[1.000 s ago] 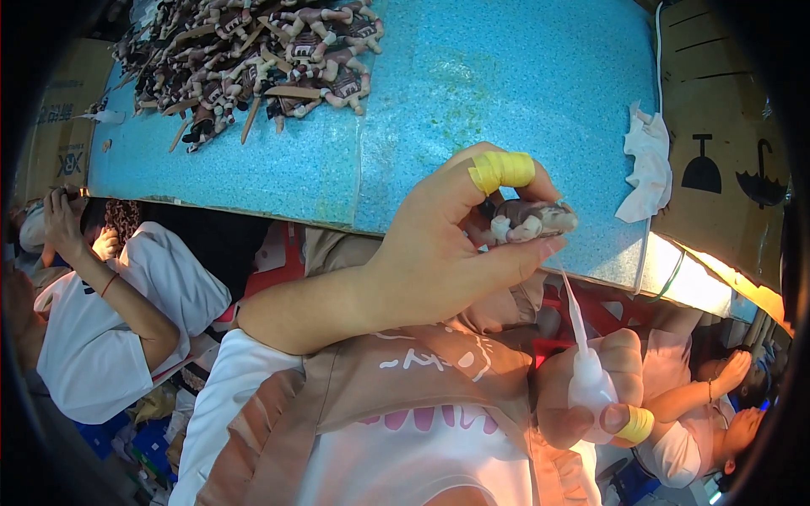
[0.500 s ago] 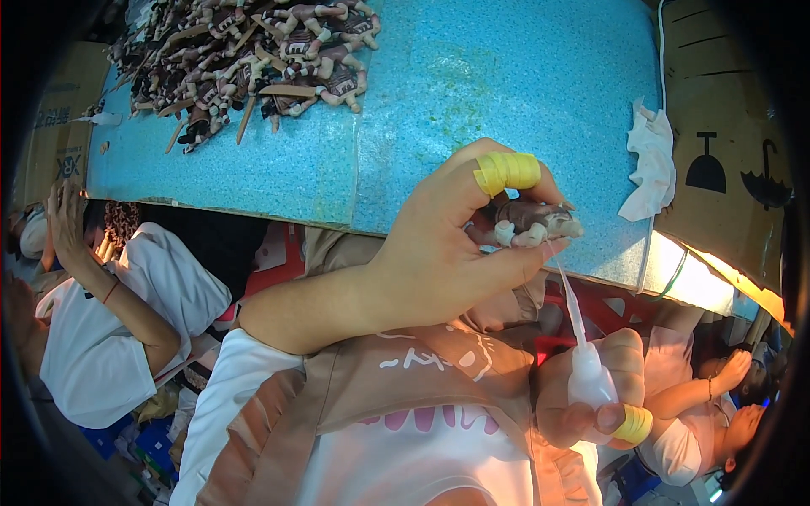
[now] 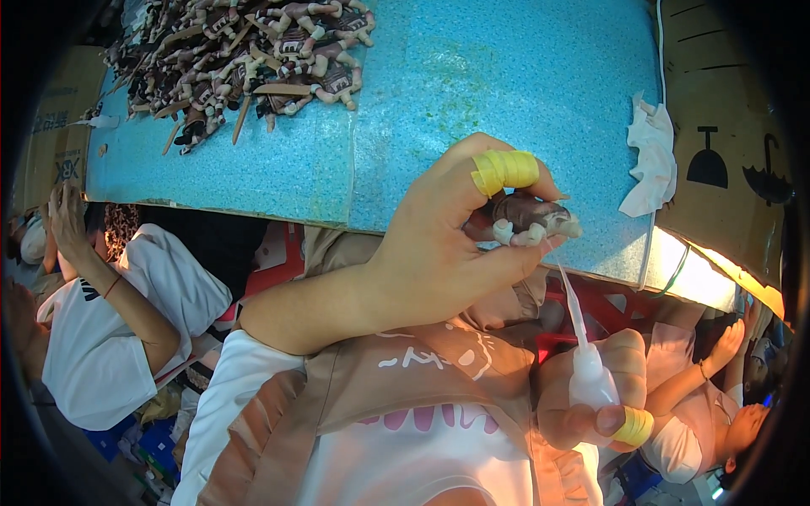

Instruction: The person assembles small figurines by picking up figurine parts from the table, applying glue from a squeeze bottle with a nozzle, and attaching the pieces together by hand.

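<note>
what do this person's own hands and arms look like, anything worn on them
Neither hand is gloved. The left hand has yellow tape wrapped in several turns round one finger; the right hand has a similar yellow wrap. The left forearm is bare beyond a white sleeve; the right forearm can't be made out.

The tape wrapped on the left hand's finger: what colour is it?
The tape on the left hand is yellow, best seen in the head view.

Warm right-side glare, dark edges.
</note>
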A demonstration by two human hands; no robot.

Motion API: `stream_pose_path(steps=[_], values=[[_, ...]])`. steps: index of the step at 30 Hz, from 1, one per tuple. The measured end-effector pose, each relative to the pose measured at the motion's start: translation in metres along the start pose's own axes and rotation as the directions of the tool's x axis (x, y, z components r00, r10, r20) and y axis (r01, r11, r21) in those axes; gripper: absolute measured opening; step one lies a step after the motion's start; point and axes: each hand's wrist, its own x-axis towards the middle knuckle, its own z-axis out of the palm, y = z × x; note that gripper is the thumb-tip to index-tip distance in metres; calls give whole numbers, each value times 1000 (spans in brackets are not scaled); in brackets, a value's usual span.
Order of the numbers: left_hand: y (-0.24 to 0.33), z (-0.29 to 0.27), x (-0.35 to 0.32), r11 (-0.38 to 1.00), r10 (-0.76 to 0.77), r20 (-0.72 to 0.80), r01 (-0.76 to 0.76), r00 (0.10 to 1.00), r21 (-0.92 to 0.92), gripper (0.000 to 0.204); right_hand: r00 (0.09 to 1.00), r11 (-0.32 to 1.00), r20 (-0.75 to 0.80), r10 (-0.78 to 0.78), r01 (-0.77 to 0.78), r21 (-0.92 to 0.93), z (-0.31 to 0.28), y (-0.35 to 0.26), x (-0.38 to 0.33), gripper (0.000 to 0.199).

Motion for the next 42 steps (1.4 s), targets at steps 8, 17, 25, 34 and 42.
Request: stream_pose_path(steps=[8,17,25,34,42], values=[[-1,0,0,999,35,-19,-35,999,4,38,1000,980,-16,-5,2,-199,-3,0,1,15],[0,-6,0,999,1,43,-3,999,33,35,999,986,-36,-2,-4,-168,-10,1,-1,18],[2,-5,0,998,-15,59,11,998,68,34,998,981,-45,42,-50,-188,-14,-2,0,17],[2,-4,0,996,-37,53,32,998,81,33,1000,977,-19,12,-16,-215,-7,1,8,17],[11,-3,-4,967,-256,72,256,964,10,31,994,980,96,53,-33,-195,-8,0,7,20]])
